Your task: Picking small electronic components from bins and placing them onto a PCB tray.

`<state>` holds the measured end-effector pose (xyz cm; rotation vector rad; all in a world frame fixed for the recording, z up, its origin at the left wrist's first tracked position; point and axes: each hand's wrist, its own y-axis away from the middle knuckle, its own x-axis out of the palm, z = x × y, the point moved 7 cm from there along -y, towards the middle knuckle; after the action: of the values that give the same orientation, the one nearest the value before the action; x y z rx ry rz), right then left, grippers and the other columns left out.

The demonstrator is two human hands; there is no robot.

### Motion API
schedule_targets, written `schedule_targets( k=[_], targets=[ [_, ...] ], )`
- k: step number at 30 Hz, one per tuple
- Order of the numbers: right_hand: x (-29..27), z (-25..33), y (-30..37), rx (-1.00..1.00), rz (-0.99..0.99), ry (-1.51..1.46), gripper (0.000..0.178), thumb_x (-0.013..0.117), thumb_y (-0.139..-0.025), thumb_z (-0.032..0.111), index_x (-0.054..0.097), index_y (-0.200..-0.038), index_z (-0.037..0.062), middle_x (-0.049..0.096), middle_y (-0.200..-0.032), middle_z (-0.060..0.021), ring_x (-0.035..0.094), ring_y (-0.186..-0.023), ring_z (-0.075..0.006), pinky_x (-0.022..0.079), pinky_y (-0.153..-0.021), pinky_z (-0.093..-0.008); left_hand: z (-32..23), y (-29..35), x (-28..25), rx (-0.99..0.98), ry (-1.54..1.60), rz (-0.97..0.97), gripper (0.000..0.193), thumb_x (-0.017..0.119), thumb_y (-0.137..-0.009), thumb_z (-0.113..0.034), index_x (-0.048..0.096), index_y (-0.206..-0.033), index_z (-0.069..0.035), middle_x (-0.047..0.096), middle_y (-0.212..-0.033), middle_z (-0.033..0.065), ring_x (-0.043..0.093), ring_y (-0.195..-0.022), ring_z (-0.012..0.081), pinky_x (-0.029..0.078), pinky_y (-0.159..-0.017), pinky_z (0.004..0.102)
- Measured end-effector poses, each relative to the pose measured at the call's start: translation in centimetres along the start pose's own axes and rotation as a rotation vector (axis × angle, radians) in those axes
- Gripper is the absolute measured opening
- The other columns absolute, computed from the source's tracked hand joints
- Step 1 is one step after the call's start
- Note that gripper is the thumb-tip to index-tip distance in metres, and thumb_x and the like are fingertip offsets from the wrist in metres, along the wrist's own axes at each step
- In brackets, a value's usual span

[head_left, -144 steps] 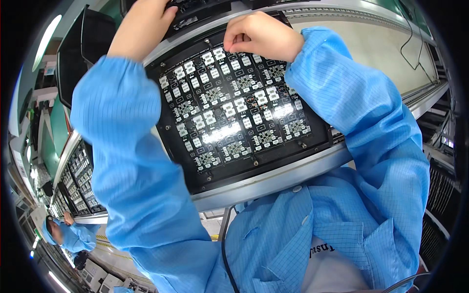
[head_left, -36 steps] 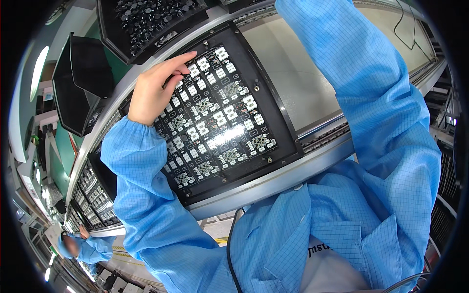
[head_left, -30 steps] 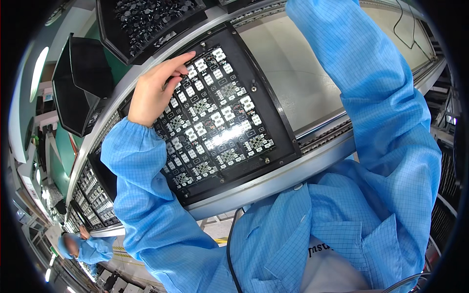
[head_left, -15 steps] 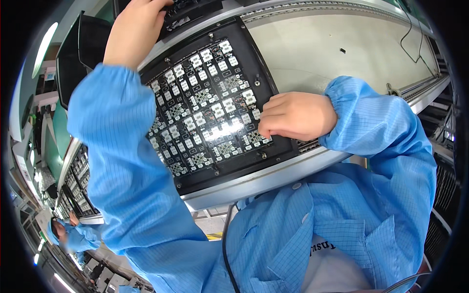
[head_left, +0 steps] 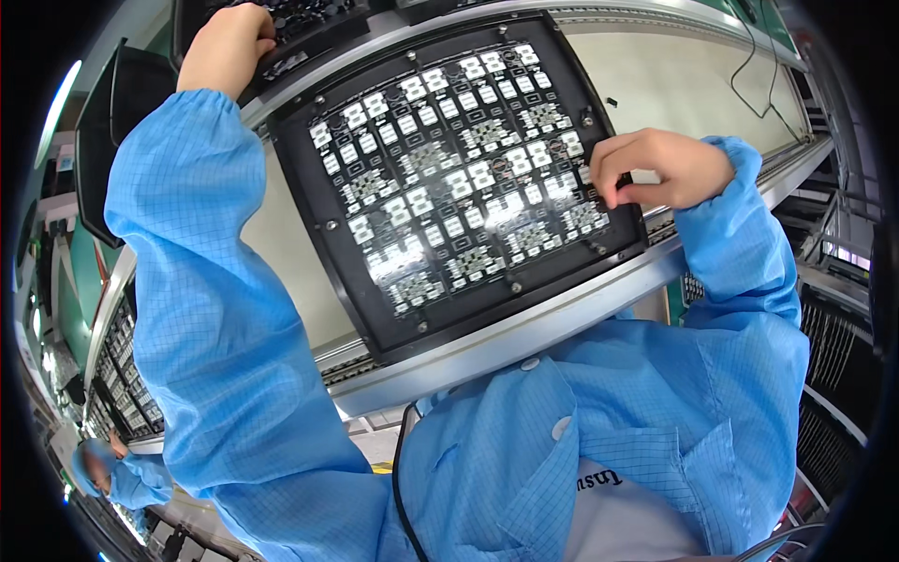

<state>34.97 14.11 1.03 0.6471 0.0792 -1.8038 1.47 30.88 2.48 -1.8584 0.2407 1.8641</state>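
Observation:
A black panel of circuit boards (head_left: 426, 155) with white parts in rows sits in a dark frame on the rails in front of me. My right hand (head_left: 665, 169) is over the panel's right edge, its thumb and forefinger pinched close to the surface. What the pinch holds, if anything, is too small to make out. At the far left, my left hand (head_left: 228, 49) reaches to a black bin (head_left: 309, 21) heaped with small dark parts. Its fingers curl inward at the bin's near side, and their tips are hidden.
A metal rail (head_left: 506, 328) runs along my side of the panel. On the pale surface beyond lies a small black piece (head_left: 611, 101), with a thin cable (head_left: 749, 89) farther right. A black tray (head_left: 98, 140) stands at the left. Another person (head_left: 122, 473) works at the lower left.
The panel and rails appear farther right in the view, and the panel's left side now shows beside my sleeve. My right hand has risen slightly along the panel's edge; my left stays by the bin.

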Motion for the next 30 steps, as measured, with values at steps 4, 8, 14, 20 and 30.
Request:
schedule_targets(
  k=[4,8,14,20,30],
  targets=[
    [-0.6,0.7,-0.9,0.124,-0.137,0.057,0.007,0.062,-0.078,-0.006,0.062,-0.082,-0.0002,0.059,-0.086,-0.0103,0.058,-0.079,-0.0255,0.046,-0.072,-0.0332,1.3,1.4,-0.2,-0.104,-0.060,-0.026,0.015,0.071,-0.076,-0.010,0.064,-0.086,-0.002,0.063,-0.086,0.0155,0.062,-0.085,0.0325,0.049,-0.074,0.0390],
    [-0.3,1.9,-3.9,-0.091,-0.340,0.140,0.007,0.062,-0.082,-0.002,0.064,-0.088,-0.0001,0.059,-0.085,-0.0105,0.059,-0.081,-0.0254,0.047,-0.072,-0.0323,2.3,1.3,0.4,-0.144,-0.120,0.026,0.016,0.072,-0.075,-0.010,0.062,-0.085,-0.002,0.062,-0.088,0.0153,0.061,-0.087,0.0320,0.048,-0.075,0.0392],
    [1.7,1.6,-7.3,-0.199,-0.420,0.230,0.009,0.058,-0.084,-0.001,0.062,-0.091,0.0022,0.058,-0.091,-0.0107,0.058,-0.085,-0.0289,0.047,-0.075,-0.0348,2.4,1.1,-0.8,-0.220,-0.022,-0.041,0.015,0.067,-0.081,-0.013,0.061,-0.090,-0.003,0.065,-0.084,0.0135,0.063,-0.080,0.0312,0.048,-0.070,0.0374],
    [1.8,1.8,-7.4,-0.137,-0.463,0.349,0.011,0.057,-0.084,0.000,0.056,-0.094,0.0041,0.057,-0.090,-0.0105,0.057,-0.083,-0.0293,0.047,-0.074,-0.0369,-4.2,3.1,-8.3,-0.242,0.270,-0.359,0.015,0.066,-0.074,0.005,0.063,-0.089,0.003,0.062,-0.071,0.0099,0.060,-0.066,0.0139,0.049,-0.063,0.0235],
    [1.5,1.9,-7.4,-0.048,-0.385,0.371,0.018,0.058,-0.080,-0.002,0.050,-0.095,0.0054,0.053,-0.084,-0.0099,0.055,-0.078,-0.0289,0.045,-0.069,-0.0370,-9.7,6.4,-6.3,-0.177,1.168,-0.181,0.023,0.056,-0.093,-0.014,0.066,-0.107,0.002,0.067,-0.095,0.0067,0.061,-0.083,0.0100,0.047,-0.080,0.0227]
  ],
)
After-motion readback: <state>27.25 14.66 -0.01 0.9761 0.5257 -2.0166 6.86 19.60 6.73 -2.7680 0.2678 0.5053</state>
